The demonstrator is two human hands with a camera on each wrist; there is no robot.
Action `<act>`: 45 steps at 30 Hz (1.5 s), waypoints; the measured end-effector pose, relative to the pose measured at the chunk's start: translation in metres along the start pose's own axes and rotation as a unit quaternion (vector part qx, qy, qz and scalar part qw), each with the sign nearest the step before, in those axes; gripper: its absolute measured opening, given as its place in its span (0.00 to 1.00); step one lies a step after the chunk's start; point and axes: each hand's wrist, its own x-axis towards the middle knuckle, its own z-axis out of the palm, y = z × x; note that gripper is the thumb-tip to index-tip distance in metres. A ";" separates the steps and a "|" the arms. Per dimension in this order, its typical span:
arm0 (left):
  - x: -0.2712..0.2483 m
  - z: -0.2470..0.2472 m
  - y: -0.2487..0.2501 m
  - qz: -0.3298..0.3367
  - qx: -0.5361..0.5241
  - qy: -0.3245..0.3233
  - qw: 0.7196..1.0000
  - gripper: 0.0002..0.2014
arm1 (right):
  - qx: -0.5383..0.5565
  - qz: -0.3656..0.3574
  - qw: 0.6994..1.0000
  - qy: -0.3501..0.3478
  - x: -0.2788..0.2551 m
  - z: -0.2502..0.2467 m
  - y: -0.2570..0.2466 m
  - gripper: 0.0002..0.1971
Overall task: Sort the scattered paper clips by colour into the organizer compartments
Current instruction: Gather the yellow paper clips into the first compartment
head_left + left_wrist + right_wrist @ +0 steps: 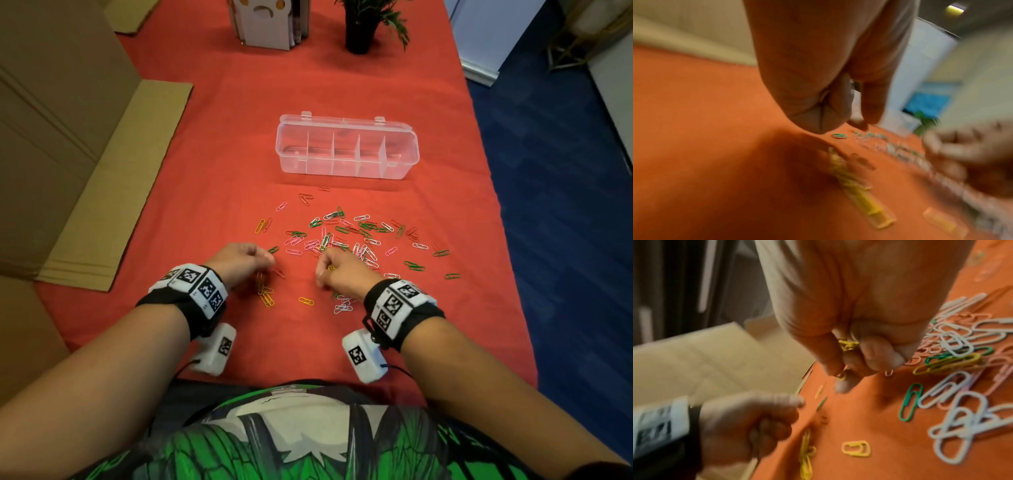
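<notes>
A clear organizer (346, 150) with several empty-looking compartments stands open beyond the scattered paper clips (346, 233) of green, pink, white and yellow. My right hand (325, 270) (846, 369) is curled over the near edge of the scatter and grips a few yellow clips (847, 344). My left hand (269, 260) (838, 116) is curled just above a small pile of yellow clips (265, 294) (855, 183). A pale yellowish sliver shows inside its fist, blurred. One yellow clip (306, 301) (856, 448) lies alone between my wrists. White clips (342, 305) lie under my right wrist.
The red cloth (212, 178) covers the table. Flattened cardboard (102, 192) lies along the left edge. A black plant pot (359, 31) and a card holder (267, 24) stand at the far end. Blue carpet (565, 205) lies past the right edge.
</notes>
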 end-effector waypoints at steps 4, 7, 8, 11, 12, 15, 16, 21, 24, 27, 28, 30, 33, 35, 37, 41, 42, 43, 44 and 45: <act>-0.005 -0.003 -0.006 0.063 0.268 -0.059 0.960 0.11 | 0.194 0.034 0.979 -0.056 -0.005 -0.005 -0.001 0.15; -0.005 -0.001 -0.012 0.100 0.401 -0.051 0.909 0.16 | 0.224 0.070 0.970 -0.060 -0.003 0.001 0.001 0.12; -0.004 0.000 -0.014 0.113 0.414 -0.040 0.902 0.15 | 0.161 0.070 0.983 -0.051 -0.003 0.004 0.001 0.11; -0.001 0.006 -0.016 0.142 0.436 -0.024 0.888 0.08 | -0.146 0.007 0.989 -0.034 -0.006 0.015 0.000 0.04; 0.000 0.008 -0.016 0.149 0.452 -0.027 0.879 0.06 | -0.233 -0.025 0.972 -0.024 -0.009 0.020 0.000 0.06; 0.004 0.012 -0.017 0.162 0.495 -0.030 0.853 0.05 | -0.374 -0.107 0.921 0.028 -0.017 0.036 0.003 0.16; 0.005 0.014 -0.017 0.166 0.482 -0.024 0.860 0.07 | -0.396 -0.126 0.909 0.037 -0.019 0.039 0.003 0.15; 0.007 0.013 -0.012 0.087 0.169 0.013 0.982 0.13 | -0.329 -0.128 0.935 -0.013 -0.008 0.031 0.009 0.09; 0.004 0.012 -0.007 0.052 -0.069 -0.018 0.996 0.12 | -0.085 -0.053 0.994 -0.033 -0.004 0.011 0.011 0.09; -0.002 0.007 0.004 0.025 -0.222 -0.047 0.974 0.12 | 0.196 -0.011 0.979 -0.057 -0.007 -0.009 0.010 0.14; -0.004 0.005 0.008 0.004 -0.264 -0.064 0.962 0.10 | 0.270 -0.004 0.960 -0.071 -0.009 -0.015 0.008 0.14; -0.011 0.002 0.016 -0.025 -0.335 -0.111 0.935 0.03 | 0.400 0.000 0.911 -0.104 -0.012 -0.025 0.005 0.11; -0.019 0.001 0.022 -0.008 -0.382 -0.148 0.912 0.07 | 0.495 -0.034 0.856 -0.143 -0.012 -0.034 0.004 0.04; -0.017 0.001 0.022 -0.013 -0.394 -0.146 0.907 0.10 | 0.500 -0.016 0.856 -0.128 -0.010 -0.033 0.003 0.07; -0.014 0.004 0.025 -0.032 -0.379 -0.128 0.916 0.10 | 0.468 0.031 0.880 -0.077 -0.005 -0.030 0.000 0.11; 0.011 0.005 0.026 -0.036 -0.257 0.013 0.966 0.16 | 0.265 0.092 0.958 0.063 0.013 -0.035 0.001 0.10; 0.017 0.004 0.026 -0.023 -0.207 0.062 0.976 0.16 | 0.183 0.085 0.975 0.093 0.017 -0.038 0.002 0.10; 0.022 0.002 0.025 -0.006 -0.138 0.113 0.984 0.16 | 0.088 0.071 0.987 0.116 0.020 -0.041 0.002 0.08; 0.026 -0.001 0.025 0.008 -0.060 0.168 0.984 0.15 | -0.008 0.057 0.990 0.125 0.021 -0.042 0.001 0.07; 0.028 -0.003 0.024 0.021 0.009 0.216 0.976 0.13 | -0.091 0.045 0.987 0.126 0.019 -0.042 -0.002 0.09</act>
